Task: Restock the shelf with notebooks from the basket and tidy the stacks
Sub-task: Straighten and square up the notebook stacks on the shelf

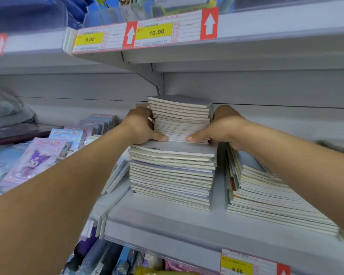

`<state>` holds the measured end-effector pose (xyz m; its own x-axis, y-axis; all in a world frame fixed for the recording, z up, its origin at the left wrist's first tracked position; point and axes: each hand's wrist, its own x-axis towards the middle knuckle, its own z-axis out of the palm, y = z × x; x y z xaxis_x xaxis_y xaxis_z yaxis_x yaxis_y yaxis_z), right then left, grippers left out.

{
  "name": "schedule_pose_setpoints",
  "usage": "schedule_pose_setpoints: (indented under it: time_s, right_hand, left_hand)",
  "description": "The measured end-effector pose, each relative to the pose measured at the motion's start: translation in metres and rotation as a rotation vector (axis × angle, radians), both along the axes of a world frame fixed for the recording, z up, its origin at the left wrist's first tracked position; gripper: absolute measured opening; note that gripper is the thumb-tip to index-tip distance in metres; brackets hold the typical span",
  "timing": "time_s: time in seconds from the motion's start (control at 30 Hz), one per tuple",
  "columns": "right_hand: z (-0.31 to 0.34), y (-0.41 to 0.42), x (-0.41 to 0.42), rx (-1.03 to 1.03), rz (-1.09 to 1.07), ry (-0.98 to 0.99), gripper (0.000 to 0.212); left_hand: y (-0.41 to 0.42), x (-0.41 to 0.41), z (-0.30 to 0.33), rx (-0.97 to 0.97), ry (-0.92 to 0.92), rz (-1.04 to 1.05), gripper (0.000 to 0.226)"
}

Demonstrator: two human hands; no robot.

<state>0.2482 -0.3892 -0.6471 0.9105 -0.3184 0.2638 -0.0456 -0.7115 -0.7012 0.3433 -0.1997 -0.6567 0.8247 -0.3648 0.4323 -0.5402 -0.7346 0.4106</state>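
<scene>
Left hand (139, 125) and right hand (223, 125) clamp the sides of a small pile of thin pale notebooks (180, 118), atop the taller grey-lilac notebook stack (172, 175) on the white metal shelf (163, 219).

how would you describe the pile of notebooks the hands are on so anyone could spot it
On the grey shelf under the 10.00 price tag, a tall notebook stack stands centre. The smaller notebook pile sits atop it, gripped between left hand and right hand.
</scene>
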Motion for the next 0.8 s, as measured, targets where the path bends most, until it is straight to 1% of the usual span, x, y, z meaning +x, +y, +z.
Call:
schedule_pose_setpoints:
  time_s: [0.1, 0.2, 0.27, 0.33, 0.4, 0.5, 0.6, 0.67, 0.7, 0.73, 0.77, 0.8]
  right_hand:
    - [-0.005, -0.005, -0.002, -0.041, -0.111, -0.006, 0.06]
    - [-0.01, -0.006, -0.004, -0.088, -0.104, -0.05, 0.068]
    - [-0.014, -0.003, -0.001, -0.164, -0.099, -0.071, 0.063]
    - [-0.019, -0.001, 0.005, -0.162, -0.14, -0.076, 0.052]
    - [-0.02, -0.001, 0.008, -0.047, -0.175, -0.072, 0.04]
    - [-0.02, 0.001, 0.007, 0.185, -0.078, -0.089, 0.036]
    - [-0.014, 0.002, -0.001, 0.365, 0.087, -0.092, 0.029]
    - [-0.004, -0.005, -0.008, 0.577, 0.147, -0.049, 0.021]
    - [0.003, -0.011, -0.011, 0.735, 0.158, -0.004, 0.029]
    - [0.01, -0.016, -0.013, 0.893, 0.167, 0.042, 0.042]
    - [0.014, -0.021, -0.014, 1.04, 0.192, 0.062, 0.058]
    - [0.017, -0.022, -0.013, 1.165, 0.236, 0.055, 0.068]
  left_hand:
    - [-0.001, 0.002, 0.001, -0.071, 0.041, 0.008, 0.069]
    - [0.0, 0.002, -0.004, -0.173, 0.068, 0.012, 0.064]
    - [0.0, 0.003, -0.006, -0.203, 0.082, 0.019, 0.065]
    - [0.0, 0.001, -0.003, -0.174, 0.075, 0.025, 0.065]
    - [-0.001, -0.001, 0.0, -0.122, 0.044, 0.026, 0.059]
    - [0.001, -0.006, -0.003, -0.115, 0.033, 0.003, 0.05]
    - [-0.001, -0.009, -0.007, -0.105, -0.029, 0.024, 0.054]
    - [-0.002, -0.011, -0.007, -0.074, -0.035, 0.032, 0.057]
    - [-0.003, -0.014, -0.006, -0.075, 0.013, 0.015, 0.06]
    - [-0.006, -0.021, -0.003, -0.131, 0.099, -0.035, 0.063]
    - [-0.011, -0.026, 0.001, -0.25, 0.206, -0.102, 0.068]
    - [-0.021, -0.033, 0.007, -0.439, 0.298, -0.145, 0.078]
